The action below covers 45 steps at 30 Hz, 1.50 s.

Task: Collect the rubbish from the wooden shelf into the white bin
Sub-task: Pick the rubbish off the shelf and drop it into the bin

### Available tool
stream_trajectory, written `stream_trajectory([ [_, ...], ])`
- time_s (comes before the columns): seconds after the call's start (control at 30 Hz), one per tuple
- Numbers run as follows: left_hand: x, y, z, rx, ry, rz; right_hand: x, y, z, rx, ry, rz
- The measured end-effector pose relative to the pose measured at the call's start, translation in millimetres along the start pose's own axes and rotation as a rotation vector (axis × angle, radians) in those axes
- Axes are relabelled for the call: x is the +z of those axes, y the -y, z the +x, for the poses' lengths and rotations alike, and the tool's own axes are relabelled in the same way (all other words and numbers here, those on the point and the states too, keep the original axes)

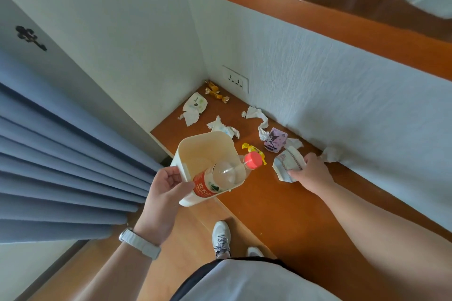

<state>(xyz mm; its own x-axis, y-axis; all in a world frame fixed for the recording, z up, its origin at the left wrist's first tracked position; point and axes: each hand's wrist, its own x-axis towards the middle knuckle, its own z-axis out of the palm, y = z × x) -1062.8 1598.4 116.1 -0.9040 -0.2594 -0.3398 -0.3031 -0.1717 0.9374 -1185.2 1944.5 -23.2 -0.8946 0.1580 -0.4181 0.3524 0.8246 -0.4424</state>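
Note:
My left hand point(166, 193) grips the near rim of the white bin point(195, 151), holding it over the shelf's front edge. A plastic bottle point(220, 176) with a red label and pink cap lies slanted inside, its cap poking over the rim. My right hand point(310, 173) is closed on a crumpled white wrapper point(287, 166) on the wooden shelf point(264, 198). Further along the shelf lie a purple cartoon packet point(276, 140), a yellow wrapper point(253, 149), twisted tissues point(256, 117), a white packet point(195, 105) and gold sweet wrappers point(216, 93).
White walls enclose the shelf at the back and left, with a socket point(236, 79) in the corner. Another tissue point(331, 154) rests against the wall beside my right hand. Blue curtains point(61, 166) hang at left. My shoes point(221, 237) stand on the wood floor below.

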Motion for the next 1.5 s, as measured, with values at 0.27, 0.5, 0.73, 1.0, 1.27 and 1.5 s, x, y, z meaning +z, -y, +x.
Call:
stream_trajectory([
  [0.27,-1,-1,12,-0.020,0.020,0.028,-17,4,-13,-0.101,-0.025,0.182],
  [0.5,9,-5,16,-0.031,0.090,0.018,-84,63,-48,-0.321,-0.129,0.490],
  [0.73,19,-13,15,-0.030,0.184,0.019,-132,129,-94,-0.661,0.111,0.623],
  [1.0,16,-14,6,-0.042,0.198,0.018,-101,165,-89,-0.784,0.271,0.319],
  [1.27,3,-6,2,-0.044,0.129,-0.026,-92,154,-74,-0.754,0.285,0.317],
  [1.5,4,2,7,-0.071,0.106,0.011,-67,60,-18,-0.359,0.022,0.016],
])
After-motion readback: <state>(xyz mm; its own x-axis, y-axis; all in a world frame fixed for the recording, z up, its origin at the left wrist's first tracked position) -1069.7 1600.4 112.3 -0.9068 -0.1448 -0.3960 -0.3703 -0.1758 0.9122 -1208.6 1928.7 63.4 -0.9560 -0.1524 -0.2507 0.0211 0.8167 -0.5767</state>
